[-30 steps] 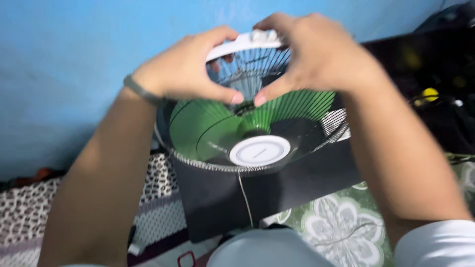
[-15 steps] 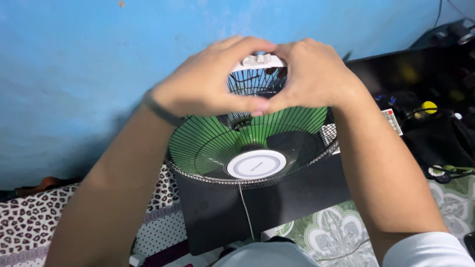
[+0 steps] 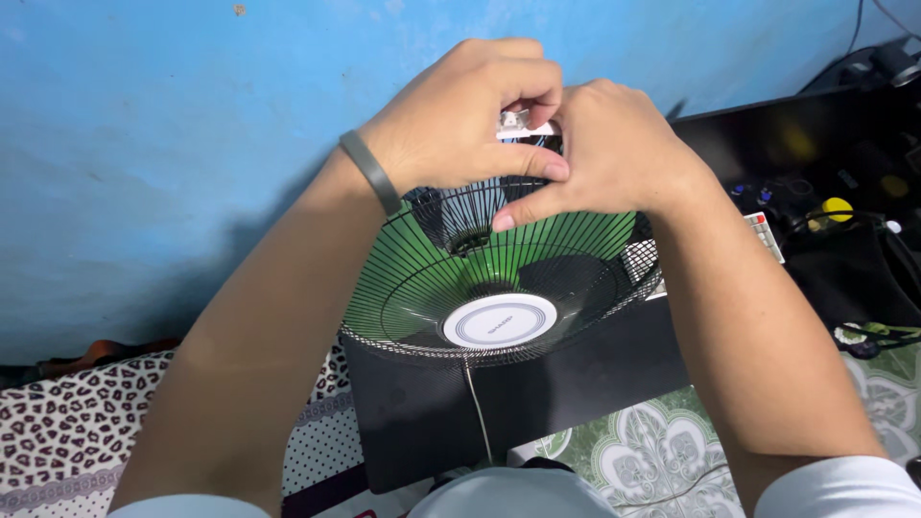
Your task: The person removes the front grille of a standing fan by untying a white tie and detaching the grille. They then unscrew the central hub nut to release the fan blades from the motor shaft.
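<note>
Hands meet at the far rim of the fan guard: left hand and right hand both pinch the white clip there, fingers clenched on it. The clip is being worked on the guard, I judge. Next it needs a firm, even squeeze, guard kept steady.

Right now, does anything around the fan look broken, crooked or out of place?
Nothing stands out. Both the left hand and right hand pinch the white clip at the top of the wire fan guard, whose spokes look even; the green blades show no damage.
</note>
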